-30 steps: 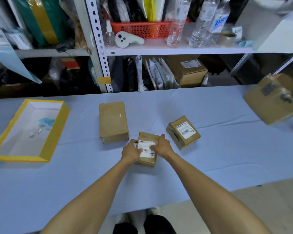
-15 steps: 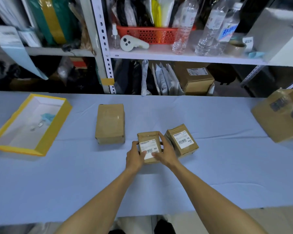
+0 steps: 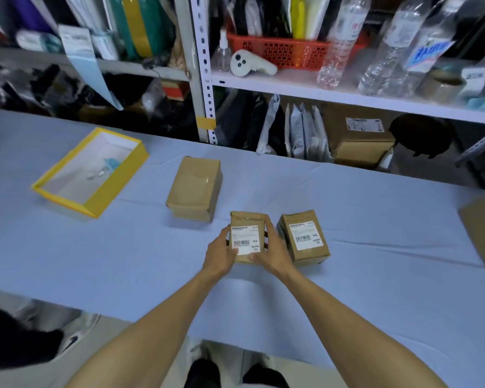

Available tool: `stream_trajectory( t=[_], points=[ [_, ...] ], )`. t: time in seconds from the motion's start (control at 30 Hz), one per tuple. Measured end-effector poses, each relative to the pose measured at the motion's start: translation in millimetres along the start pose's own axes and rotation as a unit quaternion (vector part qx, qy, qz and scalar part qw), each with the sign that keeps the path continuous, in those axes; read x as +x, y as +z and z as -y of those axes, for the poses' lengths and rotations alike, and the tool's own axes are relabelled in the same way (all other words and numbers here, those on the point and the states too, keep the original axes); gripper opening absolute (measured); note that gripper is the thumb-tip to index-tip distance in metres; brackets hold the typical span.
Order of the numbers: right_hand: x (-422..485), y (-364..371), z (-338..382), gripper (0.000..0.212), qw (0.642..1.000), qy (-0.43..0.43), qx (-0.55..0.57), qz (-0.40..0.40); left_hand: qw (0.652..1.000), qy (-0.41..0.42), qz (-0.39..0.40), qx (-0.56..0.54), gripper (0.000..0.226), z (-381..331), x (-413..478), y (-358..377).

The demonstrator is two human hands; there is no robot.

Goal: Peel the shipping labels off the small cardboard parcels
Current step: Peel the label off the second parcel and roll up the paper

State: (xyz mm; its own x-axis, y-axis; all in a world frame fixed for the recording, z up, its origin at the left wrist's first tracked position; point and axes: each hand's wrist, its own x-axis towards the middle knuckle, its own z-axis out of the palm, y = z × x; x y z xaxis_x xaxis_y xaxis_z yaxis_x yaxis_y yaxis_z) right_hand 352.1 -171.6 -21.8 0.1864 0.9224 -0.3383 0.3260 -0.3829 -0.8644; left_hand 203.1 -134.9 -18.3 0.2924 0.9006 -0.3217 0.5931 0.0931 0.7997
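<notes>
Table has the small parcel just beside a second labelled parcel, left hand and right hand both gripping its sides, shipping label looks fully stuck, so peeling's not started and probably needs a nail under a corner next.

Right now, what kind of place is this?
Probably a shipping storeroom or packing area: labelled cardboard parcels on a blue-covered table, slotted metal shelving behind, holding grey mailer bags and another labelled box.

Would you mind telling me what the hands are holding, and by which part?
Both hold the small labelled parcel by its sides: left hand on its left edge, right hand on its right.
</notes>
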Motion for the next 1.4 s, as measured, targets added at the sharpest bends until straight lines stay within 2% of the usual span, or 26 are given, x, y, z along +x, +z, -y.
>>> stream_trajectory(
  t=[0.13, 0.33, 0.73, 0.9, 1.2, 1.4],
  points=[
    [3.6, -1.2, 3.1, 0.105, 1.0, -0.003, 0.009, 0.009, 1.0, 0.024, 0.001, -0.017, 0.062, 3.9, -1.2, -5.1],
    [-3.8, 10.9, -0.6, 0.09, 0.999, -0.014, 0.021, -0.035, 0.999, 0.03, 0.032, -0.016, 0.062, 5.9, 0.6, -16.5],
    [-3.4, 12.6, -2.0, 0.099, 0.999, 0.01, 0.008, -0.033, 0.998, 0.066, -0.021, -0.012, 0.062, 17.7, 1.3, -6.5],
    [-1.9, 11.8, -0.4, 0.102, 0.999, 0.013, 0.007, -0.032, 0.993, 0.1, -0.011, -0.069, 0.067, 13.4, -4.3, -12.2],
    [0.4, 14.9, -6.7, 0.111, 0.999, 0.02, 0.0, -0.034, 0.994, 0.094, -0.008, 0.045, 0.066, 26.1, -6.3, 1.1],
    [-1.0, 15.8, -7.8, 0.114, 0.999, 0.013, -0.006, -0.035, 0.993, 0.091, -0.004, 0.077, 0.063, 28.7, -4.8, 3.7]
  ],
)
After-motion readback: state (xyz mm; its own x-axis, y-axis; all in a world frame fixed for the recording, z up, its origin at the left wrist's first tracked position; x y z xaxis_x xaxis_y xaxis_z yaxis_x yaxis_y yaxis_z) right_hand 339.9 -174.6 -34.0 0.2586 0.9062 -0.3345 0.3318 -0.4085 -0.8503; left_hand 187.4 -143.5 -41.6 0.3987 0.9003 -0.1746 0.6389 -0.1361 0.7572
